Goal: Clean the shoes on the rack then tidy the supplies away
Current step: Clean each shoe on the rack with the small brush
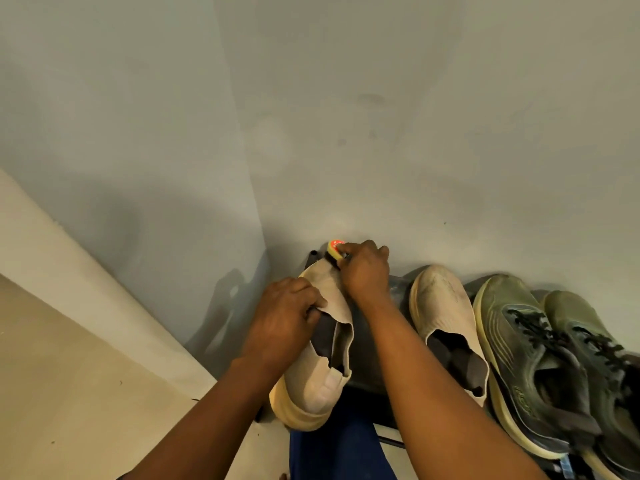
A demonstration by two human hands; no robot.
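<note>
A beige slip-on shoe (320, 375) lies at the left end of the dark rack (372, 344), toe towards the wall. My left hand (284, 322) grips its collar at the opening. My right hand (365, 270) is closed on a yellow sponge with a red-orange label (334, 247), pressed against the toe of that shoe. Its twin beige shoe (445, 317) rests on the rack just to the right, untouched.
Two olive-green lace-up trainers (530, 372) (595, 362) fill the rack's right end. The grey wall (346, 116) stands directly behind the rack, with a corner at the left. Pale floor (69, 375) spreads to the left. My blue-clad knee (341, 441) is below the rack.
</note>
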